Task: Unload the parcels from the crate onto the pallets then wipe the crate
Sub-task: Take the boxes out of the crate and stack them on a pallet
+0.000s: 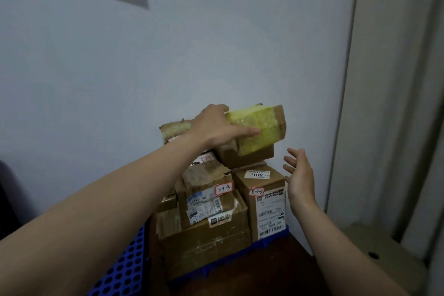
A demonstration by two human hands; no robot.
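The person's left hand grips the cardboard parcel wrapped in yellow-green tape at its left end. The thumb is stretched along the near face, and the fingers curl over the top edge, where they go out of sight. The parcel is at the very top of the stack, resting on a small plain brown cardboard box, close to the pale wall. It looks slightly tilted rather than settled flat.

Its long axis runs left to right across the view, so the whole length extends rightward from the grip and the right end is unsupported by any hand. The right hand is spread, palm turned towards the stack, touching nothing. It hangs below and to the right of that free end, just beside the tall brown carton with the white "301" sticker. It is the nearer hand to the loose end, and probably the one to steady it if the parcel tips.

Below, a large worn brown carton with a torn shipping label sits on a blue plastic pallet. A blue perforated panel at lower left may belong to the same pallet or to the crate; the view does not settle which.
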